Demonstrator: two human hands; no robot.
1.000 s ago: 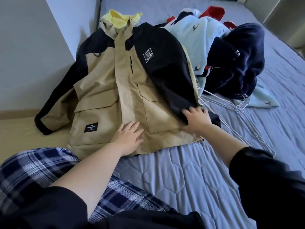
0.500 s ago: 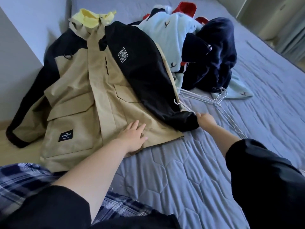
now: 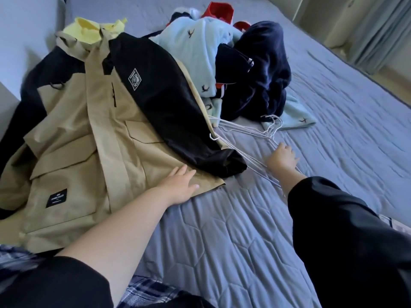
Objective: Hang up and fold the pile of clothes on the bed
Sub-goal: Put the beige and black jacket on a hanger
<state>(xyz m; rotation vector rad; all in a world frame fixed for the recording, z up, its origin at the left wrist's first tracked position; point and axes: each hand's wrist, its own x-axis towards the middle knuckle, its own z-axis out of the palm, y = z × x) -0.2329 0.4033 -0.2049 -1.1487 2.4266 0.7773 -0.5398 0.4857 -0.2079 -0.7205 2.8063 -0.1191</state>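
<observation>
Left grip (image 3: 180,185) lies flat, fingers straight, on the tan jacket (image 3: 73,152); right grip (image 3: 281,158) seemingly curls round the wire hangers (image 3: 270,129).

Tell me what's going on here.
A person is sorting clothes on a bed. The left hand rests flat on the hem of a tan and black jacket spread out there. The right hand is on a bunch of white wire hangers beside it; a grip can't be confirmed. A pile of clothes lies behind, unfolded.
</observation>
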